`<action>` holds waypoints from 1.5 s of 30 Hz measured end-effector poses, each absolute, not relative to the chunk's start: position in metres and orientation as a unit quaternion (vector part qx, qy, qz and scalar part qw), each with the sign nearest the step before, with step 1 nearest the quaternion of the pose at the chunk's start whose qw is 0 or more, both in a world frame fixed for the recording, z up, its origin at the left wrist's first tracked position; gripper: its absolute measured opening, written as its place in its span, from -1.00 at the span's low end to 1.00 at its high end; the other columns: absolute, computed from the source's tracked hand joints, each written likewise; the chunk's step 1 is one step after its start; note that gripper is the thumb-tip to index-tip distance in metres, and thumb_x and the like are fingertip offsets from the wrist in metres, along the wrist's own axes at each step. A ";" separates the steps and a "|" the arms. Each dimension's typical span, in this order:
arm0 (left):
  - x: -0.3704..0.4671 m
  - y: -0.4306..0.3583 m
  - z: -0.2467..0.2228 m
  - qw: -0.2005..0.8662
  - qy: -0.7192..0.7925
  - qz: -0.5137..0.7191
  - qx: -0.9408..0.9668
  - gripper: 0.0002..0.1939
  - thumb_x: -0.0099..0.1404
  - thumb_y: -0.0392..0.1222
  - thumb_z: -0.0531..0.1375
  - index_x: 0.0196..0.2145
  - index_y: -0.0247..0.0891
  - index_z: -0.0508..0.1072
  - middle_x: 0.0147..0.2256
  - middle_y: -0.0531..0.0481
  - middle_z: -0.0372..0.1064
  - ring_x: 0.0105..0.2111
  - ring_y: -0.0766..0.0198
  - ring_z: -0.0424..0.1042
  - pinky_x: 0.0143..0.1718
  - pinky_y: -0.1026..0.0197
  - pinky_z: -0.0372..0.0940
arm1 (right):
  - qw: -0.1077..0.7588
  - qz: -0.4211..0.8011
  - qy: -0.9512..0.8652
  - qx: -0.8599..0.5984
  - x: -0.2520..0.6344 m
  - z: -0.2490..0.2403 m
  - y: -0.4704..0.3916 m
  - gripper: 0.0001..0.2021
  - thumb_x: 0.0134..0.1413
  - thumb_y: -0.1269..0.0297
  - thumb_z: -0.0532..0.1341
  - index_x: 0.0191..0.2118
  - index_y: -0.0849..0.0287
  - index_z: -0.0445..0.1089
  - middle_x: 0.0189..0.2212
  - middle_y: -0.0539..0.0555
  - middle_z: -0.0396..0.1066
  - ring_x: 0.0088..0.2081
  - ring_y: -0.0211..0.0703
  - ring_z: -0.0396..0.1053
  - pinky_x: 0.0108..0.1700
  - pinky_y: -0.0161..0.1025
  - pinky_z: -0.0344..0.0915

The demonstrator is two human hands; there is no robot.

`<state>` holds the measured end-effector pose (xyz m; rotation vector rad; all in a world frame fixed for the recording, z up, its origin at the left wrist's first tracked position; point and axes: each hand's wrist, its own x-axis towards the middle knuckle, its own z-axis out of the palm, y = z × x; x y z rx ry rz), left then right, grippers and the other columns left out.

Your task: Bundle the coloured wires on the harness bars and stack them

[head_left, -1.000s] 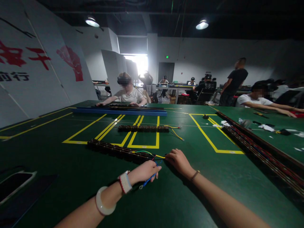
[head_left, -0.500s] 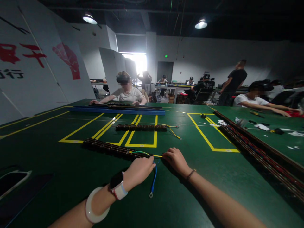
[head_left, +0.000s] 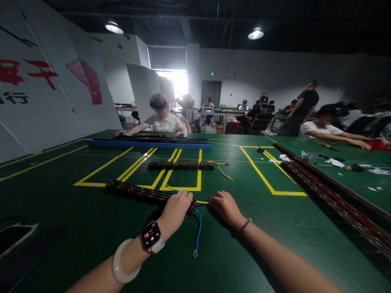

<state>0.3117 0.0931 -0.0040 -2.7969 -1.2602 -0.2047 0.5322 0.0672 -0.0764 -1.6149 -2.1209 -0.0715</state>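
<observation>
A dark wire bundle (head_left: pixel 137 193) lies on the green table in front of me. My left hand (head_left: pixel 177 207) is closed over its right end; its fingertips hide what they press on. A blue wire (head_left: pixel 199 232) with a ring terminal hangs out below that end, lying on the table. My right hand (head_left: pixel 225 205) pinches the end of a yellow wire (head_left: pixel 201 202) that runs out to the right of the bundle. The tip of a green-yellow wire (head_left: pixel 171 188) sticks out beyond my left hand.
Behind lies a second bundle (head_left: pixel 181 165) with yellow wires. Farther back is a blue tray (head_left: pixel 149 144), with a person seated behind it. Long bundles (head_left: pixel 332 195) run down the right side, beside paper scraps (head_left: pixel 336 162). A dark flat object (head_left: pixel 33 248) is at lower left.
My left hand has shifted left and up onto the bundle's end, its wrist turned so the watch face shows. The green-yellow wire's tip now points up and away. My right hand has barely moved.
</observation>
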 end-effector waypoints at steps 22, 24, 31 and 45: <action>0.325 0.056 -0.021 0.025 -0.194 -0.121 -0.973 -0.72 0.31 -0.23 -0.04 -0.26 -0.34 0.45 -0.10 -0.22 0.36 -0.11 0.05 0.31 -0.04 -0.01 0.15 | 0.227 -0.020 -0.771 -0.595 0.532 -0.076 0.067 -0.85 0.19 0.27 0.16 -0.21 0.07 0.49 -0.33 0.06 0.37 -0.24 -0.18 0.26 -0.19 -0.25 0.10; 0.325 0.056 -0.022 -0.016 -0.250 -0.112 -0.962 -0.64 0.34 -0.19 -0.10 -0.34 -0.35 0.45 -0.29 -0.22 0.40 -0.27 0.11 0.36 -0.18 0.06 0.21 | 0.228 -0.019 -0.775 -0.590 0.531 -0.074 0.067 -0.84 0.19 0.26 0.15 -0.22 0.08 0.49 -0.33 0.06 0.37 -0.23 -0.18 0.27 -0.18 -0.26 0.11; 0.327 0.061 -0.029 -0.132 -0.397 -0.079 -0.905 -0.57 0.36 -0.09 -0.15 -0.32 -0.32 0.45 -0.37 -0.21 0.42 -0.44 0.15 0.40 -0.37 0.15 0.22 | 0.250 0.110 -0.762 -0.587 0.527 -0.062 0.064 -0.81 0.17 0.26 0.15 -0.23 0.14 0.50 -0.31 0.07 0.40 -0.25 -0.22 0.32 -0.17 -0.31 0.20; 0.335 0.069 -0.040 -0.628 -0.397 -0.110 -0.660 -0.74 0.27 -0.18 -0.03 -0.13 -0.37 0.21 -0.20 -0.13 0.31 -0.56 0.43 0.35 -0.62 0.36 0.09 | 0.225 0.198 -0.745 -0.597 0.516 -0.062 0.057 -0.75 -0.05 0.21 0.28 -0.23 0.22 0.45 -0.28 0.09 0.40 -0.26 -0.17 0.34 -0.21 -0.29 0.24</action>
